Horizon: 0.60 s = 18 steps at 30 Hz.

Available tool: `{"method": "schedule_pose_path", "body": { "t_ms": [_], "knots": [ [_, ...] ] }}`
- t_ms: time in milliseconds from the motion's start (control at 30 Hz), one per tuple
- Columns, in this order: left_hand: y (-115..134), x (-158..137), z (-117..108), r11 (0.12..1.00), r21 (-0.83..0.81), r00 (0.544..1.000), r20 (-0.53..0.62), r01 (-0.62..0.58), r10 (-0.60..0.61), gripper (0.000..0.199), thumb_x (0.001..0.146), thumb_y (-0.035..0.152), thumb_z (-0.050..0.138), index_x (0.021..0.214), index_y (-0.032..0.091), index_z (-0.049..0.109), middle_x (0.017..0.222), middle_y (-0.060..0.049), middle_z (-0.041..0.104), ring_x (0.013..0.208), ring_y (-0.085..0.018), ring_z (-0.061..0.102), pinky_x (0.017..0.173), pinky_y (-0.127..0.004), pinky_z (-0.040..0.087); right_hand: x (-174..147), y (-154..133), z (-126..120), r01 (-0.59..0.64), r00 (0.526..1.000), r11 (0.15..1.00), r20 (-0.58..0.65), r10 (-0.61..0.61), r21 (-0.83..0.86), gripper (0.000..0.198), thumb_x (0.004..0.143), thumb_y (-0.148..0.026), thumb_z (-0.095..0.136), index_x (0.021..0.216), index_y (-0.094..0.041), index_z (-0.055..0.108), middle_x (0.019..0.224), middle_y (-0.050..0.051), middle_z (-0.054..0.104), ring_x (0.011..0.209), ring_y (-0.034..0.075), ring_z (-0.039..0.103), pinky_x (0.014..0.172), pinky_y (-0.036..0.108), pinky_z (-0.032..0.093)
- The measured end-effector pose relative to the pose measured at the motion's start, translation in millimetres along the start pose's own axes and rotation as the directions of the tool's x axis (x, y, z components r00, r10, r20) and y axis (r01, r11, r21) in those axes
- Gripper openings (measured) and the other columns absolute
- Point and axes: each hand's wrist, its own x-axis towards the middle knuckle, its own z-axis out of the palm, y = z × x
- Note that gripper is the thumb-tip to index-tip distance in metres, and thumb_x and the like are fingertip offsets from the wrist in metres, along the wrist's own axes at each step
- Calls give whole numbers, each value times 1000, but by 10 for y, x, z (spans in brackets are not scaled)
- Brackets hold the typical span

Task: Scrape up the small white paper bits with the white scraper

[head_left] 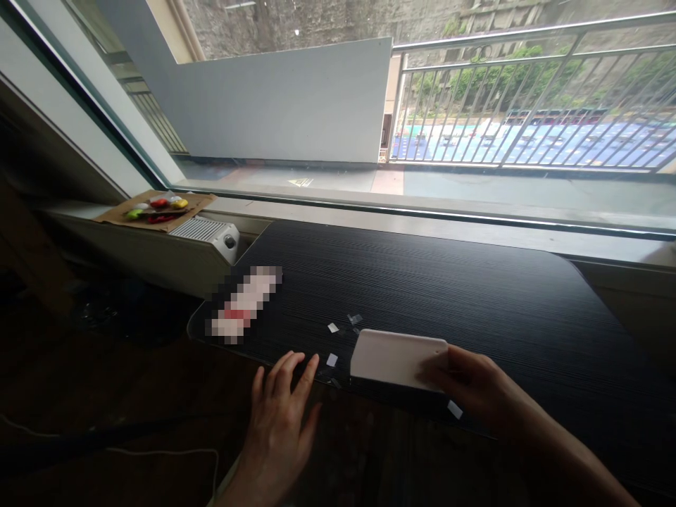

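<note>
A flat, pale pinkish-white rectangular box (393,355) is tilted just above the table's near edge. My right hand (467,377) grips its right end, with the fingers partly hidden in shadow. At the front edge of the black table (412,282), my left hand (285,405) is open with its fingers spread, and it holds nothing. Close to its fingertips lie a small white square piece (332,360) and a second white piece (332,327). Clear scraps (355,320) rest just behind the box. Another white piece (455,409) is below my right hand.
A blurred-out pink and red object (246,306) lies on the table's left end. Left of the table, brown cardboard (198,204) carries several small colourful items beside a white ribbed appliance (208,234). A window with a sill (475,236) runs behind. A white cable (158,451) crosses the dark floor.
</note>
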Motion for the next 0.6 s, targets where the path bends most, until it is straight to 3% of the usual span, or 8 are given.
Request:
{"method": "schedule_pose_path", "body": {
  "t_ms": [100, 300, 467, 600],
  "knots": [
    [-7, -4, 1, 1000, -17, 1000, -8, -1, 1, 57, 90, 21, 48, 145, 25, 35, 134, -13, 51, 124, -30, 49, 102, -59, 37, -38, 5, -14, -14, 995, 1000, 100, 15, -6, 25, 86, -38, 57, 83, -17, 70, 77, 3, 75, 71, 20, 69, 62, 25, 54],
    [1, -4, -1, 1000, -10, 1000, -6, -1, 0, 57, 89, 18, 47, 145, 24, 36, 134, -14, 51, 125, -30, 49, 102, -59, 38, -37, 28, -29, -3, 1000, 999, -5, 3, 48, 22, 84, -37, 59, 84, -18, 70, 77, 3, 74, 71, 20, 68, 61, 24, 54],
    [-5, -4, -2, 1000, -11, 1000, -2, -7, 7, 57, 90, 20, 46, 146, 24, 34, 135, -14, 50, 125, -31, 49, 100, -60, 39, -136, 35, -34, -18, 996, 1000, 83, 16, 15, 25, 86, -38, 57, 82, -18, 71, 76, 3, 76, 71, 21, 70, 61, 26, 54],
    [-3, -3, -3, 1000, -5, 1000, 6, -2, 2, 60, 88, 19, 47, 146, 25, 34, 135, -13, 51, 125, -31, 49, 101, -59, 38, -412, 111, -185, 9, 999, 996, -36, -12, -88, 25, 83, -42, 59, 79, -21, 73, 73, 4, 76, 65, 22, 70, 58, 27, 55]
  ]
}}
